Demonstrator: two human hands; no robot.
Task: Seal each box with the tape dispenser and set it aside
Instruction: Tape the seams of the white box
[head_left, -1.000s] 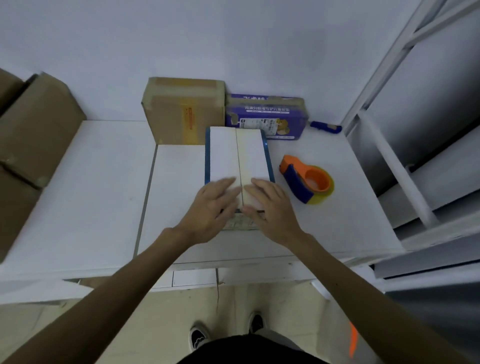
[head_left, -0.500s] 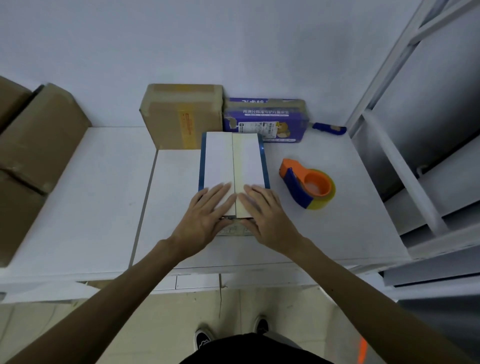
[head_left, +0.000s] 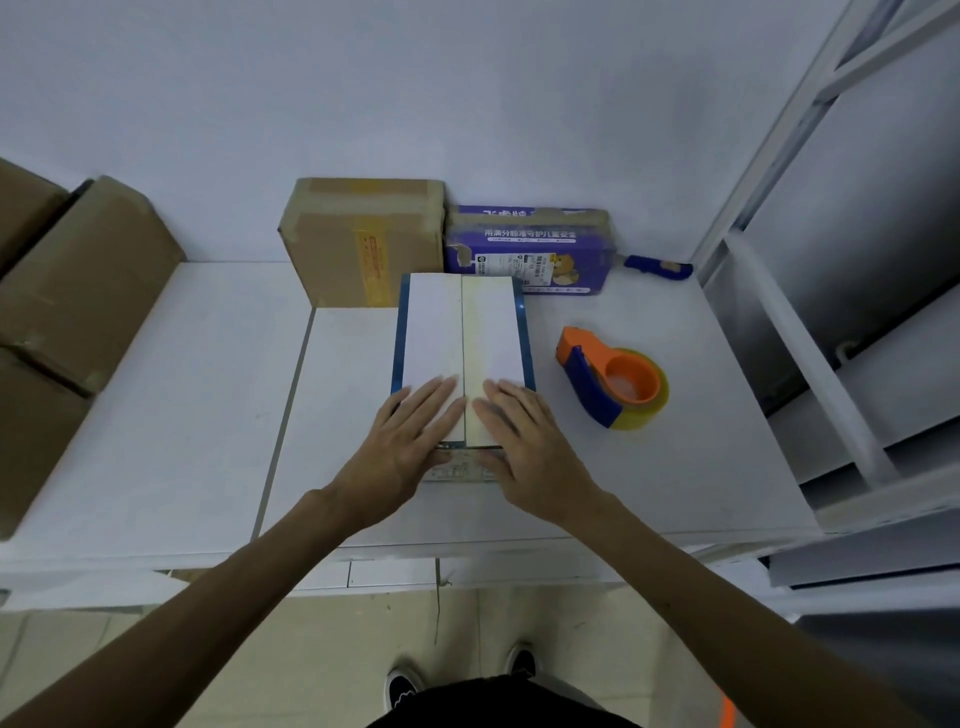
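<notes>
A blue-edged box (head_left: 462, 322) with two white top flaps lies on the white table (head_left: 208, 415), its seam running away from me. My left hand (head_left: 410, 441) presses flat on the near end of the left flap. My right hand (head_left: 524, 441) presses flat on the near end of the right flap, fingers straight. The orange and blue tape dispenser (head_left: 613, 384) with a yellowish tape roll lies on the table just right of the box, untouched.
A taped brown carton (head_left: 363, 239) and a purple printed box (head_left: 530, 249) stand against the back wall behind the box. A blue knife handle (head_left: 657, 267) lies at the back right. Large brown cartons (head_left: 67, 291) stand left. A white metal rack (head_left: 831, 312) borders the right.
Both hands have kept pressing the flaps down near the seam, settling slightly flatter. The view has tilted a little; the box and dispenser have stayed put.
</notes>
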